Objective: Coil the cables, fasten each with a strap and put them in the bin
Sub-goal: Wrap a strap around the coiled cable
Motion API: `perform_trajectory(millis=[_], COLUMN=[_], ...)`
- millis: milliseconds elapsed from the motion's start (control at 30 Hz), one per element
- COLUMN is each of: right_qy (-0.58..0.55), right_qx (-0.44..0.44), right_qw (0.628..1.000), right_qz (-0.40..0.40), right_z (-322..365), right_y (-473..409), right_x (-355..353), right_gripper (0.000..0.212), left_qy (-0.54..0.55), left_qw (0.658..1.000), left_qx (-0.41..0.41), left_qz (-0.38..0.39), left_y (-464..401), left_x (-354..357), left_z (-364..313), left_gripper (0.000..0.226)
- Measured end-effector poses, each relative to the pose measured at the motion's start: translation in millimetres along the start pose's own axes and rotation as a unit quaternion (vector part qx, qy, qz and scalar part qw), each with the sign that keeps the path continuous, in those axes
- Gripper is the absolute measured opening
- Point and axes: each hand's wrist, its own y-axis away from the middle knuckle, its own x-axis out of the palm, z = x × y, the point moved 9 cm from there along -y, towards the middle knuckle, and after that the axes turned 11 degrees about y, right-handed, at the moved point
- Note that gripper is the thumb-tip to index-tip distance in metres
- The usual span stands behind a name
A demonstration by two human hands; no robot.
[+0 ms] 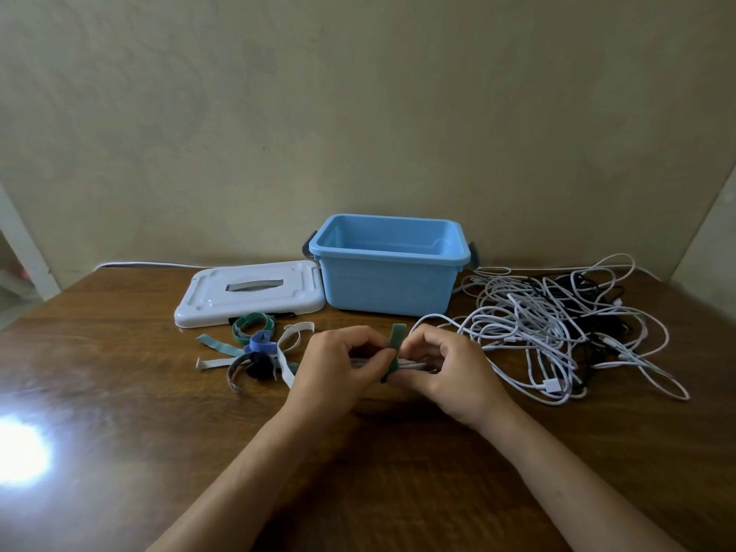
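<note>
Above the bench (119, 392), both hands, left hand (338, 368) and right hand (446, 368), pinch a coiled white cable (412, 365) wrapped by a green strap (396, 340); it looks light and springy, so holding at the strap seems best.

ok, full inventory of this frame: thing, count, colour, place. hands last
bin: one, light blue, open, back centre of the table, looks empty
lid: one, white, flat on the table left of the bin
loose straps: a pile, count unclear, green, teal, blue, black and white, in front of the lid
cable tangle: count unclear, mostly white with some black, right of the bin
coiled cable: one, white, held between both hands
green strap: one, wrapped round the coiled cable, free end sticking up
table: one, dark brown wood
wall: beige, behind the table
left hand: grips the coiled cable
right hand: grips the coiled cable by the green strap
</note>
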Motion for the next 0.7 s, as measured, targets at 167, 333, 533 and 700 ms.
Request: perform_trajectory(millis=[167, 333, 533, 700], right_qy=[-0.011, -0.028, -0.036, 0.05], right_qx=[0.006, 0.007, -0.019, -0.079], right_qw=[1.0, 0.999, 0.998, 0.995], right_qz=[0.008, 0.016, 0.048, -0.026], right_z=[-1.6, -4.1, 10.5, 20.9], right_y=[0.0, -0.7, 4.3, 6.1], right_x=[1.8, 4.4, 10.3, 0.6], right_gripper=[0.027, 0.031, 0.051, 0.042], left_qy=[-0.001, -0.013, 0.043, 0.154], left_qw=[1.0, 0.999, 0.996, 0.975], left_qx=[0.016, -0.016, -0.079, -0.163], left_qz=[-0.002, 0.036, -0.022, -0.017], left_y=[1.5, 0.3, -3.9, -0.8], left_x=[1.7, 6.4, -8.0, -9.3], left_z=[-1.1, 1.3, 13.3, 23.5], left_gripper=[0.014, 0.022, 0.013, 0.005])
